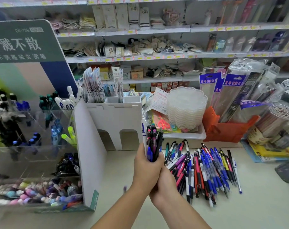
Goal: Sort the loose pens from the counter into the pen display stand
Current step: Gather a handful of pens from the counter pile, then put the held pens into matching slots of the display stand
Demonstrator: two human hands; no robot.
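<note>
Seen from the head camera, the left hand and the right hand are pressed together, both wrapped tight around a bunch of pens that stands upright above the counter. A big pile of loose pens lies on the counter just to the right. The pen display stand sits on the left, near the hands.

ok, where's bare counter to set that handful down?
Bare counter lies between the white divider panel and the loose pen pile, in front of the arched white holder. More lies near the front edge, right of the forearms. Crowded: the pile itself and the orange bin side. Both hands grip the pen bundle.
</note>
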